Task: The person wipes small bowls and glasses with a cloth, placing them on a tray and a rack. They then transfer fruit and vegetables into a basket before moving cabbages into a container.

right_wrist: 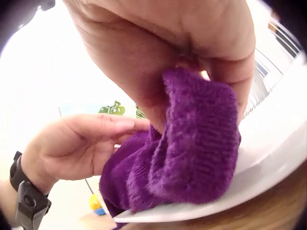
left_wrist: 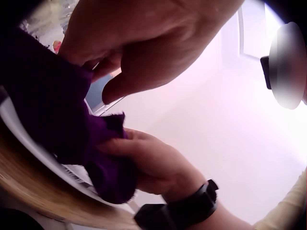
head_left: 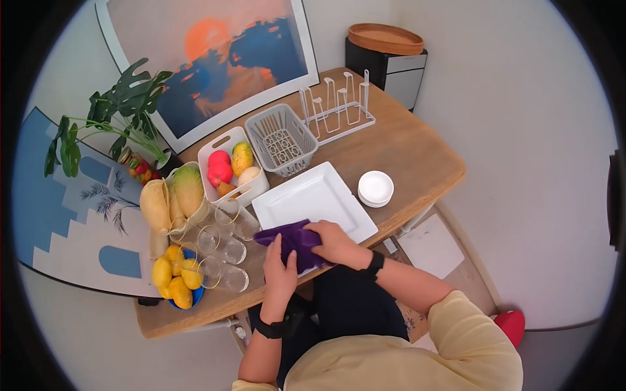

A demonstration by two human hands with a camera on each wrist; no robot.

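Note:
A purple knitted cloth [head_left: 285, 242] is bunched over the near edge of a white rectangular plate [head_left: 319, 193]. My right hand [head_left: 336, 245] grips its right part, and in the right wrist view the thumb and fingers close round a thick fold of the cloth [right_wrist: 196, 139]. On the other side, my left hand [head_left: 280, 277] touches the cloth with fairly straight fingers. The left wrist view has the left thumb hanging apart from the cloth [left_wrist: 48, 105]. Seen from the right wrist, the left palm faces the cloth. The folds hide some fingertips.
Glasses [head_left: 228, 251] lie left of the plate, near yellow fruit on a blue plate [head_left: 195, 296]. Behind stand a white bin [head_left: 254, 190] of produce, a grey basket [head_left: 287, 140] and a white glass rack [head_left: 345, 124]. Small white bowls [head_left: 375, 188] sit at the right.

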